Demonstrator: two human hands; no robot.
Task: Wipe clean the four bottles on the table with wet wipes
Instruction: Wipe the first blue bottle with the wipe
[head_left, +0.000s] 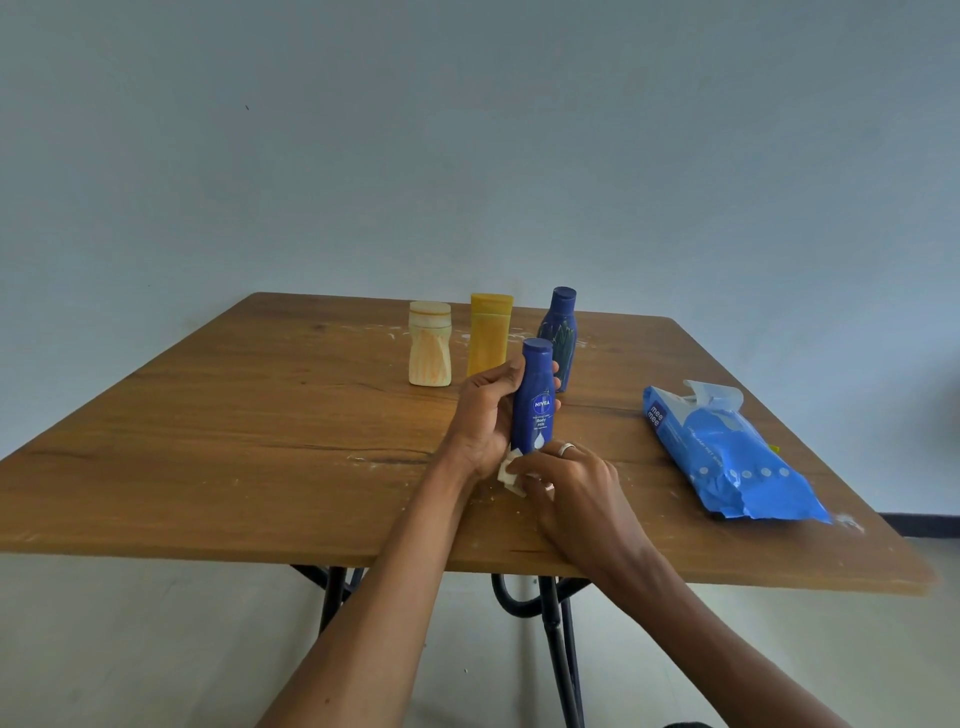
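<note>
Fingers of our left hand (485, 415) wrap the blue Nivea bottle (535, 397), upright at frame centre; our right hand (571, 486) pinches a white wipe (509, 470) at its base. Behind stand three bottles (488, 335); wipes pack (727, 452) lies right on the table (208, 441).

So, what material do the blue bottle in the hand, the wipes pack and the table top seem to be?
Blue bottle: probably plastic, smooth and slightly glossy, with printed label.
Wipes pack: thin plastic film, shiny and crinkled, its flap lifted.
Table top: wood or wood-look laminate; grain lines show, with a matte finish. Which one, I cannot tell.
</note>
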